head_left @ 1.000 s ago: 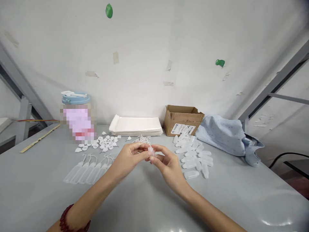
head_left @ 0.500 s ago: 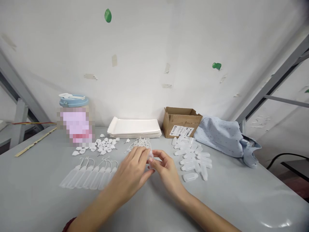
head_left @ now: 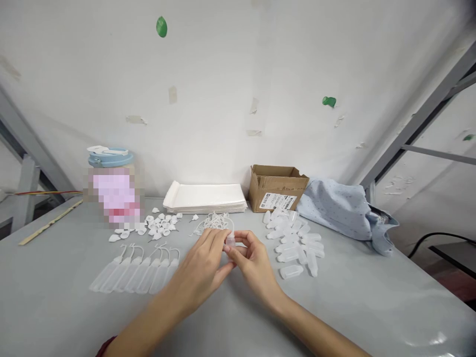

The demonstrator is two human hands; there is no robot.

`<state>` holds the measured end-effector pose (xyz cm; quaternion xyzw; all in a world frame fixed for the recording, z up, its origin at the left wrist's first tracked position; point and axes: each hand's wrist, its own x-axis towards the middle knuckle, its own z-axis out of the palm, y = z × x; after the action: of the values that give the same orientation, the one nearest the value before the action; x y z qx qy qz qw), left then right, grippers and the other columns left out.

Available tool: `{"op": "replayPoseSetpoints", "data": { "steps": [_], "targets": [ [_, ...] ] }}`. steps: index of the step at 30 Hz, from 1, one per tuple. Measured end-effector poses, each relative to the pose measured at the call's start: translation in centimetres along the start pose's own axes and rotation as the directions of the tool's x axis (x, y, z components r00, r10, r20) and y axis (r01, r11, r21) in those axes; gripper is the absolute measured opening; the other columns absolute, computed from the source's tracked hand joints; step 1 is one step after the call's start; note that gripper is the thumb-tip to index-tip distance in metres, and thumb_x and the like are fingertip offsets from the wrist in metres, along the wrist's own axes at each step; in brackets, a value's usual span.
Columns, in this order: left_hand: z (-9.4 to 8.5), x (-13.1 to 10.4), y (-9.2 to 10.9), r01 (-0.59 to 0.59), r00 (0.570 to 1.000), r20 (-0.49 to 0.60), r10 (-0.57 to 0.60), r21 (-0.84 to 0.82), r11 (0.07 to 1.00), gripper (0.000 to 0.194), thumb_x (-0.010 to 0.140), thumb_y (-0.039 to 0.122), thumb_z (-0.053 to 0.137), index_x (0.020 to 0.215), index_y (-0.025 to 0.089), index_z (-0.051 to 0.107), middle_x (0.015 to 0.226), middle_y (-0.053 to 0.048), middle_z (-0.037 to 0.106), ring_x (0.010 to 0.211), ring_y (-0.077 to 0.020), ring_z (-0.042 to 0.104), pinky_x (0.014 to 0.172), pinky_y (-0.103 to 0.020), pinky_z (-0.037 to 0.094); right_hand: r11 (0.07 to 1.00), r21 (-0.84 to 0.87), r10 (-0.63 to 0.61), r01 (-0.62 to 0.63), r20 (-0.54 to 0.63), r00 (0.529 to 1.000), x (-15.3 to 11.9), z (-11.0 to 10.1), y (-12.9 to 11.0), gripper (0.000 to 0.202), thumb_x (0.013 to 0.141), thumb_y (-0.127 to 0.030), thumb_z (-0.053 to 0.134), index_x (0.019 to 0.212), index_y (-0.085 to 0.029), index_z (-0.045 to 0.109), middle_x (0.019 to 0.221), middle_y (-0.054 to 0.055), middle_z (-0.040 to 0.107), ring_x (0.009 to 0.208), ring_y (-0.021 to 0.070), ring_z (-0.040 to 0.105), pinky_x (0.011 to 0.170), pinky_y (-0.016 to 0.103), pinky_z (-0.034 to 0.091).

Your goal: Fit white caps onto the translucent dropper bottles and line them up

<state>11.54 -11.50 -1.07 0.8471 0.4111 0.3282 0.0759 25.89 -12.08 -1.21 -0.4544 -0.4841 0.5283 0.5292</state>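
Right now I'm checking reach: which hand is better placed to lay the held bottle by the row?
Probably the left hand: it is nearer the row of bottles, while the right hand would reach across it.

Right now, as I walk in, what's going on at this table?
A person's left hand and right hand together hold a small translucent bottle, with a white tube rising from its top. To the person's left lies a row of bottles with tubes, with loose white caps beyond them. Loose bottles lie scattered to the right. Past the hands is a tangle of white tubes.
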Motion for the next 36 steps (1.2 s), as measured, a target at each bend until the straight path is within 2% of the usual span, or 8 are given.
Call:
{"op": "replayPoseSetpoints", "data": {
  "steps": [9,15,20,23,26,28,32,36],
  "targets": [
    [-0.7,0.2,-0.2,-0.061,0.998,0.033,0.059,0.079,0.995,0.041,0.083,0.020,0.059,0.121,0.021,0.044,0.116,-0.010,0.053,0.109,-0.0290,0.049,0.086,-0.043,0.047,1.000,0.005,0.021,-0.021,0.000,1.000,0.1,0.0,0.2,0.031,0.069,-0.029,0.073,0.089,-0.019,0.052,0.094,0.004,0.065,0.067,0.0145,0.066,0.055,0.024,0.048],
    [-0.9,0.2,-0.2,-0.050,0.994,0.095,0.047,0.035,0.998,0.034,0.083,0.016,0.055,0.116,0.021,0.046,0.113,-0.009,0.053,0.106,-0.0270,0.049,0.083,-0.040,0.048,0.999,-0.037,0.019,-0.019,0.003,1.000,0.0,0.1,0.8,0.028,0.069,-0.026,0.072,0.087,-0.020,0.052,0.090,0.002,0.063,0.064,0.0141,0.066,0.054,0.024,0.049],
    [-1.7,-0.2,-1.0,0.024,0.987,0.161,-0.019,-0.026,0.999,0.031,0.077,0.016,0.058,0.107,0.021,0.050,0.110,-0.007,0.054,0.105,-0.0260,0.050,0.085,-0.040,0.047,0.958,-0.261,-0.096,0.122,0.111,0.989,-0.1,-0.1,1.2,0.018,0.082,-0.032,0.060,0.092,-0.018,0.058,0.086,0.003,0.064,0.073,0.0161,0.063,0.058,0.026,0.048],
    [-3.2,-1.1,-1.8,0.074,0.971,0.229,-0.061,-0.048,0.996,0.036,0.075,0.017,0.061,0.109,0.024,0.050,0.111,-0.005,0.054,0.108,-0.0253,0.049,0.089,-0.039,0.046,0.874,-0.428,-0.128,0.229,0.250,0.960,-0.3,0.2,1.3,0.019,0.087,-0.031,0.055,0.099,-0.017,0.061,0.093,0.006,0.066,0.083,0.0178,0.062,0.063,0.027,0.047],
    [-4.8,-2.4,-2.7,0.140,0.949,0.294,-0.116,-0.061,0.988,0.036,0.074,0.017,0.061,0.108,0.025,0.051,0.110,-0.004,0.054,0.108,-0.0237,0.047,0.091,-0.038,0.044,0.766,-0.526,-0.133,0.370,0.432,0.892,-0.3,1.0,1.5,0.024,0.087,-0.030,0.057,0.106,-0.016,0.059,0.104,0.009,0.062,0.092,0.0203,0.059,0.075,0.031,0.049],
    [-5.6,-3.4,-3.3,0.183,0.934,0.324,-0.152,-0.067,0.981,0.039,0.073,0.016,0.062,0.108,0.024,0.051,0.110,-0.004,0.053,0.108,-0.0230,0.047,0.091,-0.037,0.044,0.725,-0.537,-0.118,0.432,0.520,0.846,-0.3,1.7,1.8,0.029,0.087,-0.029,0.057,0.112,-0.015,0.056,0.109,0.011,0.059,0.098,0.0215,0.058,0.084,0.035,0.048],
    [-6.5,-4.4,-4.3,0.223,0.914,0.357,-0.192,-0.049,0.973,0.042,0.070,0.017,0.068,0.108,0.024,0.053,0.108,-0.004,0.054,0.107,-0.0233,0.045,0.091,-0.037,0.043,0.665,-0.564,-0.082,0.489,0.595,0.799,-0.1,3.1,2.5,0.030,0.087,-0.025,0.057,0.115,-0.015,0.054,0.114,0.013,0.056,0.105,0.0237,0.055,0.092,0.038,0.046],
    [-6.6,-4.4,-4.9,0.222,0.904,0.384,-0.189,-0.044,0.974,0.042,0.067,0.019,0.072,0.104,0.025,0.055,0.107,-0.003,0.053,0.107,-0.0239,0.042,0.090,-0.037,0.042,0.591,-0.602,-0.101,0.537,0.605,0.790,0.2,3.7,3.2,0.030,0.085,-0.020,0.059,0.114,-0.013,0.054,0.112,0.013,0.055,0.104,0.0254,0.054,0.091,0.041,0.047]
  ]
}}
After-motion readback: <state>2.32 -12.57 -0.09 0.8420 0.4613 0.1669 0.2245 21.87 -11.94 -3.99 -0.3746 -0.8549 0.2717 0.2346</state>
